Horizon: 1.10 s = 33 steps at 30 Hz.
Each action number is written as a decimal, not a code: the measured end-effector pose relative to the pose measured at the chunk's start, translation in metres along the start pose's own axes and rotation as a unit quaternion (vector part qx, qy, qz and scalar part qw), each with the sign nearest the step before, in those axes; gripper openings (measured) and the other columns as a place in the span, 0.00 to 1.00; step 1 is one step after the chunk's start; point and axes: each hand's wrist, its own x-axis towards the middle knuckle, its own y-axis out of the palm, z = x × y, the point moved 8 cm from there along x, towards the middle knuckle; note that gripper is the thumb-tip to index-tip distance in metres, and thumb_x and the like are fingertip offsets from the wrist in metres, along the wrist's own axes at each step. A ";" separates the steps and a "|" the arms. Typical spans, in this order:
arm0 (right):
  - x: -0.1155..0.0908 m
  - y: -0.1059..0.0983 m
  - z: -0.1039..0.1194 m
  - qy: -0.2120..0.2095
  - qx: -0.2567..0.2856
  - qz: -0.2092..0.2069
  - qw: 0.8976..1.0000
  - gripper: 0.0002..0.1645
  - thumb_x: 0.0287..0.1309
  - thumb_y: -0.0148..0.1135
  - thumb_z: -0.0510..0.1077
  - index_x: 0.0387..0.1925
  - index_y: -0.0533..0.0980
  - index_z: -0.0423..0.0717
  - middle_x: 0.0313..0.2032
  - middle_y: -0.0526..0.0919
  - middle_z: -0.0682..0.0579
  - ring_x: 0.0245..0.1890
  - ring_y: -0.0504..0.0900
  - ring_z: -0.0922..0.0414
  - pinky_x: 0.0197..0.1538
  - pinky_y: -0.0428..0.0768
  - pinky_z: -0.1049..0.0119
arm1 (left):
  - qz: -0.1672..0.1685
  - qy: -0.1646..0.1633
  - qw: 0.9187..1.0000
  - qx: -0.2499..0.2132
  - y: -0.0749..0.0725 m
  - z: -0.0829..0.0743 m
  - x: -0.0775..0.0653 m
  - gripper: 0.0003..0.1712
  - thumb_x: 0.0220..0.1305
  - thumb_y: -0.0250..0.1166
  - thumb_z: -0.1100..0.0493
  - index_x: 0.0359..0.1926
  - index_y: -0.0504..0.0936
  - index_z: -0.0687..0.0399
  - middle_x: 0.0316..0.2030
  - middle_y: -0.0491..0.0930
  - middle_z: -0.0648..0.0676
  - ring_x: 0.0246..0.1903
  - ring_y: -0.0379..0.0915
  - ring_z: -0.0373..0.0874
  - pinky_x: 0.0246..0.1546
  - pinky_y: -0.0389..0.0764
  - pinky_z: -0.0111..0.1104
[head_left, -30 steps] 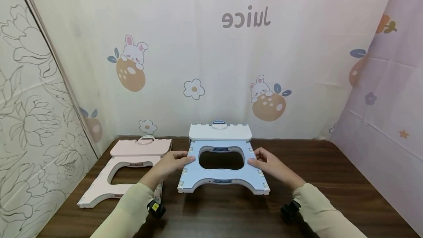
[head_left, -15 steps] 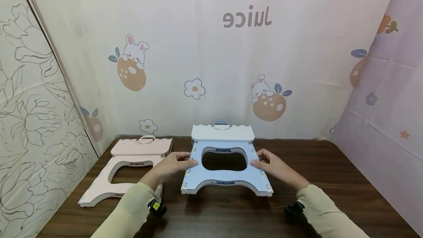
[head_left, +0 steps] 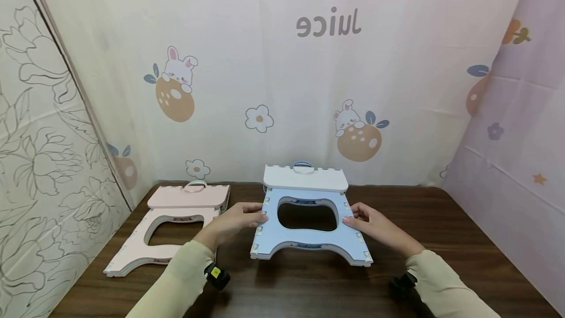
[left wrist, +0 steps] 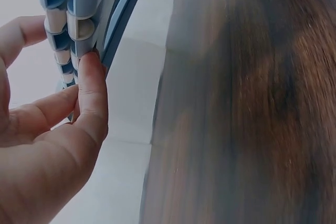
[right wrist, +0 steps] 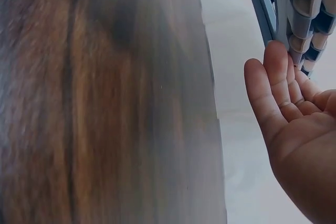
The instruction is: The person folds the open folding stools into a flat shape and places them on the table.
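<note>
A blue and white folding stool (head_left: 304, 235), folded flat, is held above the table in the head view, its white seat panel and handle at the far end. My left hand (head_left: 236, 221) grips its left edge, thumb on top and fingers beneath. On the opposite edge my right hand (head_left: 375, 225) pinches it the same way. The hinged side edge of the stool (left wrist: 81, 27) shows between thumb and fingers in the left wrist view. In the right wrist view, fingers of the right hand (right wrist: 299, 114) reach behind the stool's edge (right wrist: 302, 19).
A pink and white folding stool (head_left: 132, 254), also folded flat, lies on the left of the dark wooden table (head_left: 309, 298), close to the left forearm. A printed curtain (head_left: 282, 63) hangs behind the table's far edge.
Both hands have carried the blue stool a little to the right, away from the pink one. Their hold on it looks the same, and the pink stool stays put.
</note>
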 end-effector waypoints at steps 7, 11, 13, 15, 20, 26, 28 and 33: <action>-0.006 -0.009 -0.006 0.009 -0.006 -0.014 1.000 0.25 0.68 0.62 0.55 0.52 0.71 0.38 0.41 0.75 0.47 0.38 0.74 0.52 0.40 0.77 0.62 | 0.010 -0.003 1.000 -0.013 0.010 -0.001 0.006 0.37 0.66 0.67 0.52 0.69 0.69 0.68 0.58 0.78 0.57 0.57 0.74 0.50 0.66 0.64 0.50; -0.011 -0.013 -0.006 0.015 -0.002 -0.008 1.000 0.26 0.68 0.62 0.55 0.53 0.71 0.38 0.42 0.76 0.46 0.39 0.74 0.52 0.40 0.77 0.61 | 0.019 -0.005 1.000 -0.013 0.017 -0.001 0.009 0.37 0.67 0.67 0.51 0.69 0.68 0.67 0.60 0.77 0.58 0.59 0.73 0.51 0.67 0.62 0.52; -0.014 -0.016 -0.008 0.021 -0.001 -0.008 1.000 0.26 0.69 0.62 0.54 0.54 0.71 0.38 0.42 0.76 0.46 0.40 0.74 0.52 0.41 0.77 0.61 | 0.022 -0.010 1.000 -0.015 0.021 0.000 0.011 0.37 0.67 0.67 0.50 0.69 0.68 0.66 0.60 0.76 0.57 0.59 0.73 0.50 0.67 0.62 0.51; -0.017 -0.020 -0.009 0.025 -0.002 -0.011 1.000 0.27 0.69 0.62 0.54 0.55 0.70 0.37 0.43 0.76 0.46 0.40 0.74 0.52 0.41 0.77 0.61 | 0.024 -0.006 0.999 -0.021 0.024 0.000 0.014 0.37 0.66 0.68 0.52 0.69 0.68 0.67 0.59 0.77 0.58 0.59 0.73 0.50 0.66 0.64 0.50; -0.025 -0.028 -0.015 0.033 -0.006 -0.017 0.999 0.28 0.69 0.61 0.54 0.57 0.70 0.36 0.45 0.75 0.46 0.41 0.74 0.53 0.41 0.77 0.61 | 0.029 0.000 0.999 -0.028 0.035 0.001 0.022 0.37 0.67 0.68 0.55 0.69 0.66 0.70 0.58 0.78 0.58 0.57 0.74 0.49 0.64 0.69 0.46; -0.033 -0.038 -0.026 0.049 -0.015 -0.024 0.998 0.30 0.70 0.60 0.54 0.60 0.69 0.35 0.47 0.75 0.45 0.42 0.74 0.53 0.42 0.77 0.60 | 0.030 -0.001 0.999 -0.036 0.049 0.002 0.034 0.38 0.66 0.69 0.56 0.70 0.66 0.70 0.57 0.78 0.58 0.55 0.75 0.47 0.61 0.72 0.43; -0.035 -0.042 -0.028 0.057 -0.016 -0.026 0.998 0.31 0.70 0.59 0.55 0.61 0.68 0.35 0.47 0.75 0.45 0.43 0.74 0.53 0.43 0.77 0.59 | 0.029 -0.001 0.999 -0.037 0.054 0.003 0.038 0.37 0.66 0.69 0.56 0.69 0.67 0.69 0.57 0.78 0.58 0.54 0.75 0.47 0.60 0.74 0.42; -0.041 -0.049 -0.035 0.074 -0.014 -0.016 0.997 0.34 0.71 0.58 0.56 0.64 0.66 0.34 0.49 0.76 0.43 0.45 0.74 0.52 0.45 0.77 0.58 | 0.037 0.001 0.998 -0.045 0.065 0.002 0.046 0.34 0.66 0.69 0.59 0.68 0.69 0.69 0.56 0.78 0.58 0.53 0.76 0.46 0.58 0.75 0.42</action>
